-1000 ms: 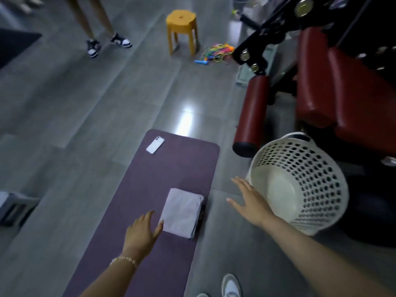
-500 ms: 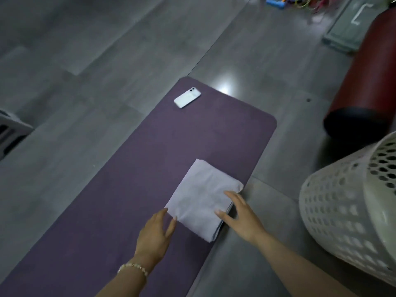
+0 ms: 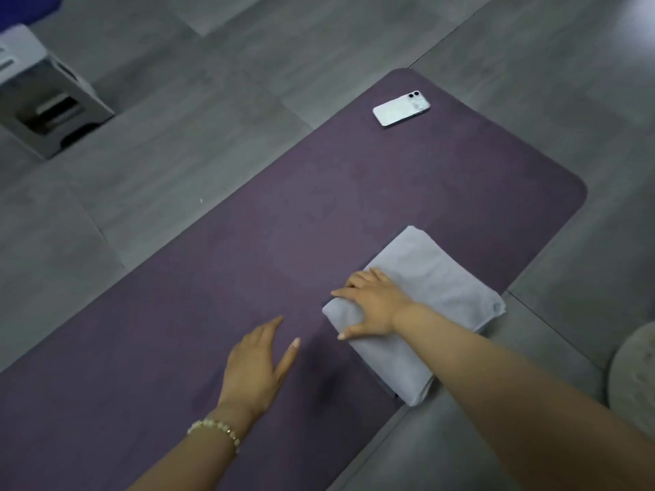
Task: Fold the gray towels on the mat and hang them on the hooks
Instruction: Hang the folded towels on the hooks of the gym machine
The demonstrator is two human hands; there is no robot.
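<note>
One gray towel (image 3: 429,274), folded square, under the right hand (image 3: 375,306), which presses it palm-down, fingers spread. Left hand (image 3: 258,366) flat, empty, just beside it on the mat (image 3: 159,349). Phone (image 3: 402,108) beyond both hands. Folding looks done; hanging remains, hooks not in view.

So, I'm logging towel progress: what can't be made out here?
Head view only.
- Hooks: outside the frame.
- Gray towel: layer count, partly covered by the right hand and forearm.
- Right hand: gripping or just pressing, fingertips unclear.
- Pale round thing: cut off by the right edge, blurred.
</note>
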